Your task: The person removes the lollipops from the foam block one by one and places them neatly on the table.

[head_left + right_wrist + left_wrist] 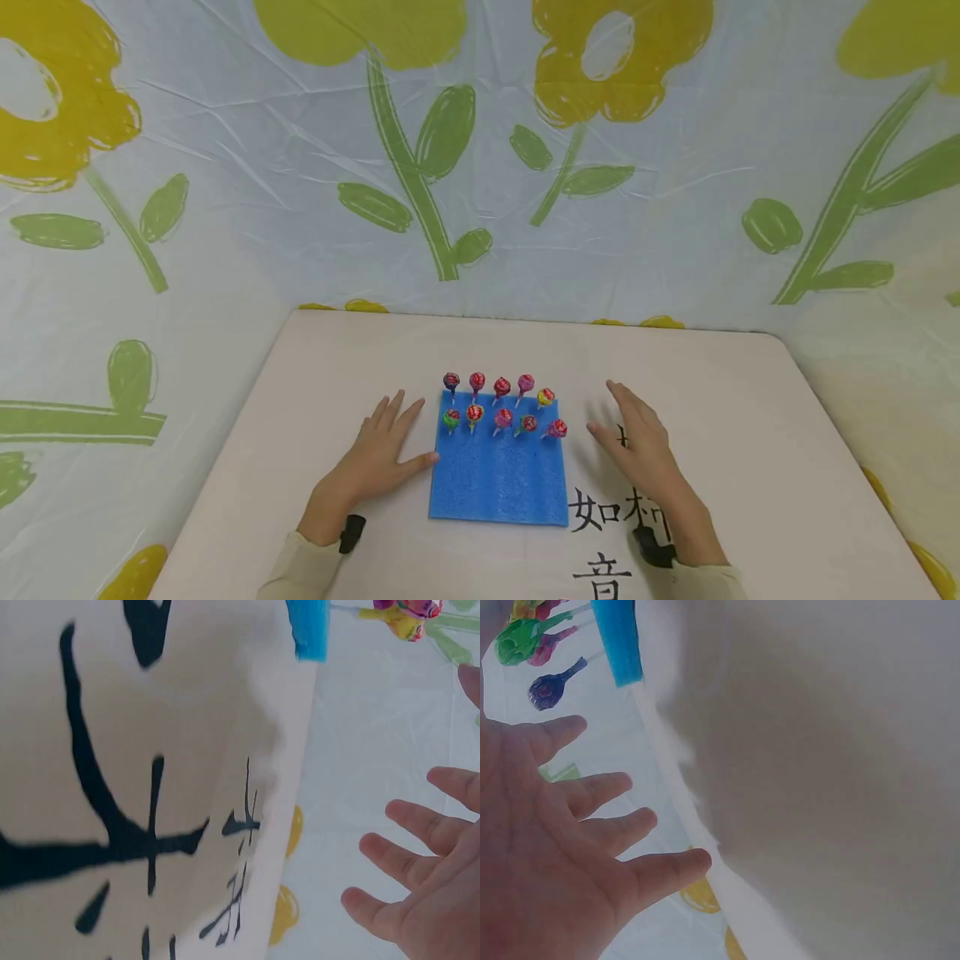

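Observation:
A blue foam board [498, 487] lies on the table with several wrapped lollipops standing in it by their sticks, in two rows across its far half. Among them are a dark one [451, 381] at the far left corner, a yellow one [546, 397] and a purple one [557, 428] at the right. My left hand [375, 457] is spread beside the board's left edge, its thumb tip right at that edge. My right hand [641, 442] is held to the right of the board, fingers extended and apart from it. Both hands hold nothing; the wrist views show bare palms and fingers.
The pale table [360, 350] carries black written characters [596, 510] to the right of the board. Behind and at the sides hangs a white cloth [292, 167] printed with yellow flowers and green leaves. Each wrist wears a black band [652, 548].

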Available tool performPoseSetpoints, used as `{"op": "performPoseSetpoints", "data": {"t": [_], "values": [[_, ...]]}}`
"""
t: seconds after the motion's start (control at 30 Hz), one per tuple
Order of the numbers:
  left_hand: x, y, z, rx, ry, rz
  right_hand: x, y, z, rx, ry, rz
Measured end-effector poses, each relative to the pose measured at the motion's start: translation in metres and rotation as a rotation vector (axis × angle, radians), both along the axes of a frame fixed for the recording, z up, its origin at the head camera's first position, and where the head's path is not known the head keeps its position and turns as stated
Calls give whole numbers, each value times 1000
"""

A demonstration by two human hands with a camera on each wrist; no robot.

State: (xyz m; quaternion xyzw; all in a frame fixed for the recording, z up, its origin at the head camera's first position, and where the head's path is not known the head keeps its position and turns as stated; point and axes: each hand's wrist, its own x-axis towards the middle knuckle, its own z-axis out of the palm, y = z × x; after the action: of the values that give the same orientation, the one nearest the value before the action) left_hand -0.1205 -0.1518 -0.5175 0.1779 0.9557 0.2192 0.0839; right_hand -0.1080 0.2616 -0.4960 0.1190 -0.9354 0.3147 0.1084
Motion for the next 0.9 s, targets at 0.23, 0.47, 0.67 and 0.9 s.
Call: {"op": "performPoseSetpoints", "data": {"t": [0.23,0.47,0.67,0.9], "values": [[2,2,-4,20,-43,-32,3,-9,-4,-231,-152,37],[3,6,-6,-4,-39,-82,1,-19,-7,-398,-205,88],[4,10,-4,-35,-54,-90,2,-27,-9,-493,-260,102],[5,12,-5,-69,-43,-77,8,-34,-2,-521,-286,116]]}}
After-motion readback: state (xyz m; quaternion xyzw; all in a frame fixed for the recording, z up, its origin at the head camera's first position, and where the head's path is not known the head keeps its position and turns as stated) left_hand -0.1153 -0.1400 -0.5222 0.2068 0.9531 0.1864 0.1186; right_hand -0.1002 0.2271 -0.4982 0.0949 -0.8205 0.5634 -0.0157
